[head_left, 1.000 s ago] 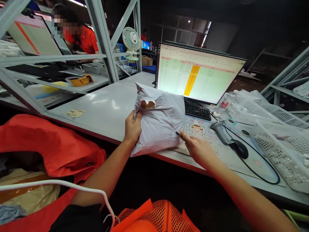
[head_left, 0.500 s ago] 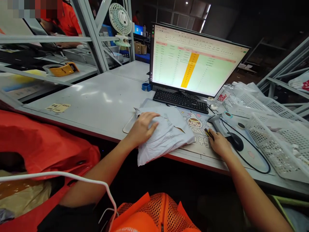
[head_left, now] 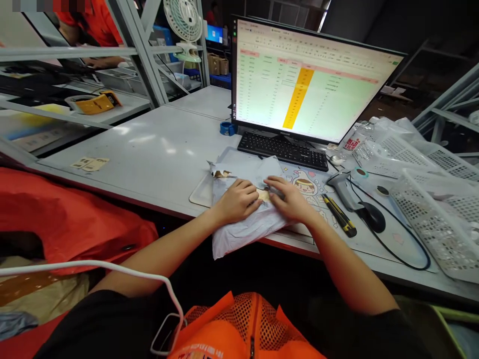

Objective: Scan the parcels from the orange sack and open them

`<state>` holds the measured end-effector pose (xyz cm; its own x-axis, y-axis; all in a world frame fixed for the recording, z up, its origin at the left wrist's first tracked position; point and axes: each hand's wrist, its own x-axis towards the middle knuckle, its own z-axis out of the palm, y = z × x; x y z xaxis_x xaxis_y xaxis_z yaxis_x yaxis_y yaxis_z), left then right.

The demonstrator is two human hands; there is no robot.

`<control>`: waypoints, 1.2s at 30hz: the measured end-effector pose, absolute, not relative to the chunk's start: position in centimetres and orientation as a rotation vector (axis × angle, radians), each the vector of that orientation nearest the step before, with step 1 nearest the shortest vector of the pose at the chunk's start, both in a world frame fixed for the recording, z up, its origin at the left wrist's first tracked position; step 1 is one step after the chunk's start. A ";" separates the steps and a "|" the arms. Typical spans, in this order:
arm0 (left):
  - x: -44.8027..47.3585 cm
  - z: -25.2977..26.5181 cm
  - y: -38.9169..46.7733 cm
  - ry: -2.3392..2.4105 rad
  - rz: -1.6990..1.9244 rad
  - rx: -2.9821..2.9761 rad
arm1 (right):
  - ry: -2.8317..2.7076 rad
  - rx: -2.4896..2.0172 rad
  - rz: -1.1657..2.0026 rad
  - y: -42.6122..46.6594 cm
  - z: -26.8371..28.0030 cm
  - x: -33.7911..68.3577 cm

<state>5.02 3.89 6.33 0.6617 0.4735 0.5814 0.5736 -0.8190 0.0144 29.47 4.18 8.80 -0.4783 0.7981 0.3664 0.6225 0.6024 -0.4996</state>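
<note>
A crumpled white plastic mailing bag (head_left: 243, 234) lies at the desk's front edge, its lower corner hanging over. It is slit across the top, and something tan shows through the opening. My left hand (head_left: 240, 202) rests on the bag with fingers curled at the slit's left side. Across from it, my right hand (head_left: 290, 199) has its fingers closed on the torn edge. What the fingertips pinch is partly hidden. Beside my right forearm, a yellow and black utility knife (head_left: 339, 215) lies on the printed desk mat (head_left: 324, 207).
Behind the bag stand a black keyboard (head_left: 282, 150) and a monitor (head_left: 303, 85). To the right are a barcode scanner (head_left: 345, 192), a black mouse (head_left: 374, 217) and white plastic baskets (head_left: 426, 224). A blue tape roll (head_left: 227, 128) sits left of the keyboard. Another person (head_left: 93, 22) is beyond the rack.
My right hand has let go of the utility knife, leaving it on the mat, and moved left onto the bag. My left hand has shifted right and down to the slit, which is wider.
</note>
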 end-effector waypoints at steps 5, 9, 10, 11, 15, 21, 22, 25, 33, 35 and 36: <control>4.4 5.8 3.3 -0.746 -1.005 -2.707 | -2.243 -1.167 0.517 4.8 6.9 29.0; 4.7 6.1 3.4 -0.851 -0.954 -2.779 | -2.212 -1.149 0.592 5.2 6.8 30.2; 4.8 6.4 3.4 -0.866 -0.919 -2.799 | -2.198 -1.150 0.600 5.3 6.7 30.4; 4.8 6.7 3.4 -0.871 -0.873 -2.823 | -2.186 -1.155 0.603 5.4 6.7 30.5; 4.9 8.3 3.3 -0.926 -0.565 -2.902 | -2.143 -1.151 0.604 5.7 6.1 30.6; 7.3 9.8 3.2 -1.094 -0.147 -2.870 | -2.065 -1.115 0.650 6.0 5.2 30.7; 7.8 9.7 3.2 -1.121 -0.118 -2.855 | -2.058 -1.120 0.655 6.0 5.2 30.7; 8.7 9.3 3.3 -1.148 -0.074 -2.822 | -2.052 -1.136 0.659 6.0 5.0 30.6; 8.1 8.5 3.2 -1.218 -0.122 -2.882 | -2.054 -1.127 0.704 6.1 4.7 31.1; 8.3 8.4 3.2 -1.242 -0.126 -2.882 | -2.057 -1.132 0.699 6.2 4.6 31.2; 8.4 8.3 3.2 -1.251 -0.126 -2.872 | -2.060 -1.130 0.691 6.2 4.5 31.2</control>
